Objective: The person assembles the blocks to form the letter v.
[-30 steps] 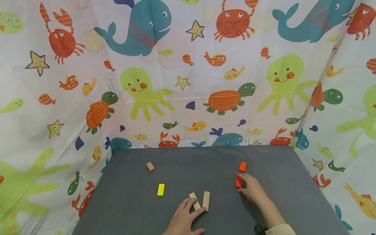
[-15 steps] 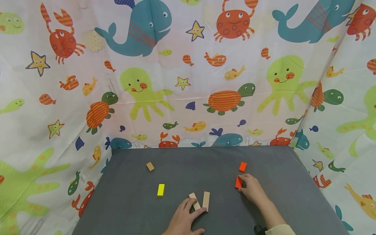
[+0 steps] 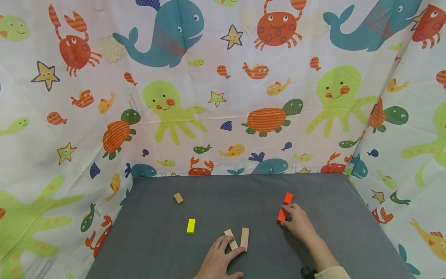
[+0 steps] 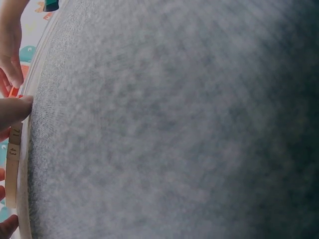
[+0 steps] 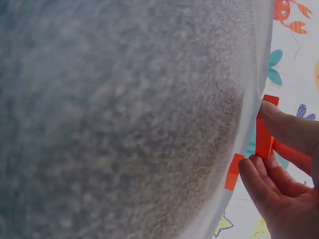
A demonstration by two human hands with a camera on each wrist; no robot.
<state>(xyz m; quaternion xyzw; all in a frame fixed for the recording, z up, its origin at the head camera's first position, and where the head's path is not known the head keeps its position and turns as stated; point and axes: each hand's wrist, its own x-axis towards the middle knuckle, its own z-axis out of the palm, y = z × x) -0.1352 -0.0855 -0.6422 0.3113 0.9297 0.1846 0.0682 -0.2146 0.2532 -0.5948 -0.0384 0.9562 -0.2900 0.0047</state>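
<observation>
In the head view, my right hand (image 3: 301,224) pinches a red-orange rectangular block (image 3: 282,214) between thumb and fingers. The right wrist view shows the thumb on one end of this block (image 5: 264,132) and fingertips at the other. Just beyond it lies a second red-orange block (image 3: 288,198). My left hand (image 3: 218,255) rests with relaxed fingers on a plain wooden block (image 3: 230,239); its thumb lies by the near end of another wooden block (image 3: 244,239), set at a slight angle beside the first. Printed numbers show on the wooden blocks' ends in the left wrist view.
A yellow block (image 3: 191,226) lies left of the left hand, and a small tan block (image 3: 178,198) farther back. Everything stands on a grey-covered table (image 3: 146,240). A cloth printed with sea animals (image 3: 223,112) hangs behind and beside it.
The red-orange block in my right hand has turned so it slants, its near end shifting slightly left. My left hand and the other blocks have stayed put.
</observation>
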